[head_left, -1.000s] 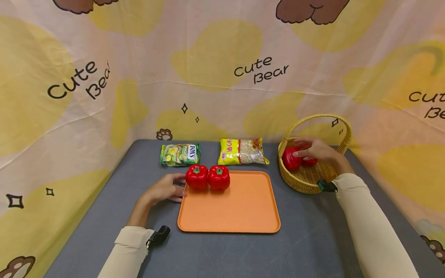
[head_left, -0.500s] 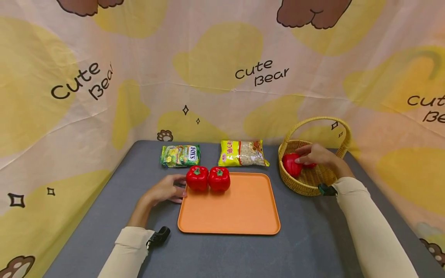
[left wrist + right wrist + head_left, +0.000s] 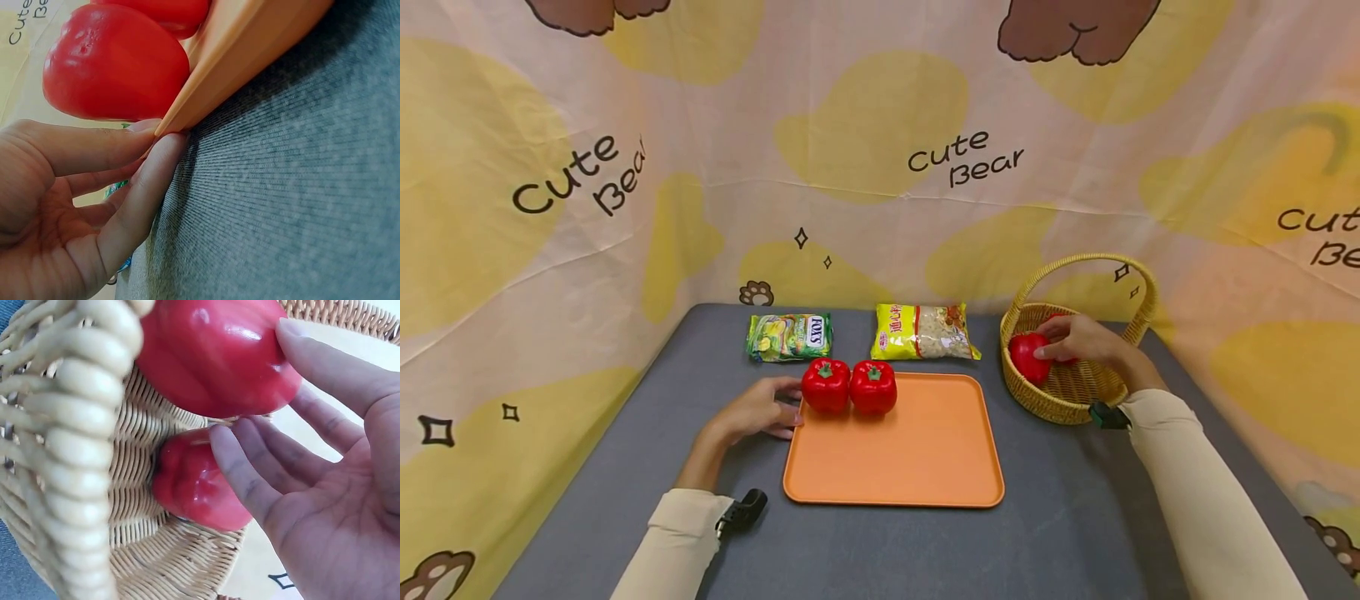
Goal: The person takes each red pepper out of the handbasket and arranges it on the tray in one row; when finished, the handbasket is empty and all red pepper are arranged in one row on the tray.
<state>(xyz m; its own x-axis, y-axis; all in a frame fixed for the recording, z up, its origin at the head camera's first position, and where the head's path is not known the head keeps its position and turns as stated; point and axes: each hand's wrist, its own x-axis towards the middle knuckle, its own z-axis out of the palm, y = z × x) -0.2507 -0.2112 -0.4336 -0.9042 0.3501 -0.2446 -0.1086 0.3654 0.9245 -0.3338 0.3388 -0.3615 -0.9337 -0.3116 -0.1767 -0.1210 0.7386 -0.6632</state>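
Note:
My right hand point(image 3: 1062, 345) reaches into the wicker basket point(image 3: 1067, 398) and holds a red pepper point(image 3: 1027, 357) between thumb point(image 3: 325, 365) and fingers point(image 3: 240, 465). A second red pepper point(image 3: 197, 487) lies under it on the basket floor. My left hand point(image 3: 778, 406) rests on the table, its straight fingers point(image 3: 134, 147) touching the left rim of the orange tray point(image 3: 910, 450). On the tray's far left corner two red peppers point(image 3: 825, 385) point(image 3: 873, 386) stand side by side, the nearer one point(image 3: 115, 62) just above my fingertips.
A green snack bag point(image 3: 788, 335) and a yellow snack bag point(image 3: 922, 330) lie behind the tray on the grey table point(image 3: 880, 550). The basket has a tall arched handle point(image 3: 1078, 260). Printed cloth walls close in the back and both sides.
My right hand has shifted slightly inside the basket and its fingers have closed round the upper pepper. The left hand and the tray have not moved.

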